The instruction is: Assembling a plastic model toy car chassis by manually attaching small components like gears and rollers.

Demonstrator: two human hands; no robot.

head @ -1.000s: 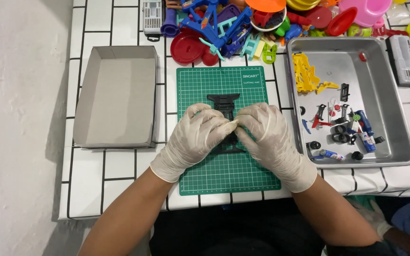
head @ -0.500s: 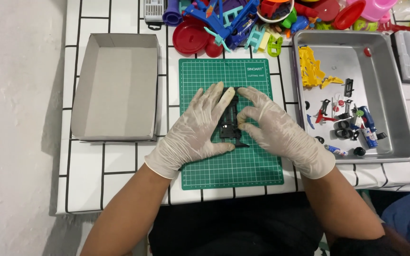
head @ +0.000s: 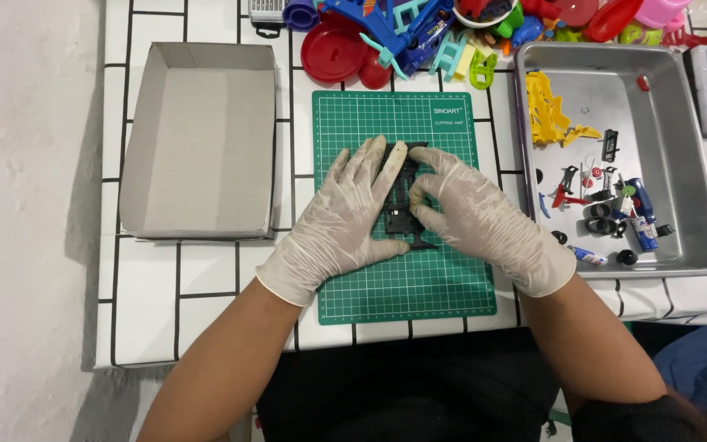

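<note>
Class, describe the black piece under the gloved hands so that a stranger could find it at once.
Find the green cutting mat at the table's middle. On it, between the left hand and right hand, lies the black plastic piece. It is the only thing on the mat.

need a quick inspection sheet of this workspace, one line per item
surface: white tiled table with green cutting mat
job's things: black plastic part flat on the mat
clutter: empty grey cardboard box left; metal tray of small parts right; coloured plastic toys behind
grippers: left hand and right hand, gloved, both pressing on the part
cables: nothing seen
surroundings: white wall at left
</note>
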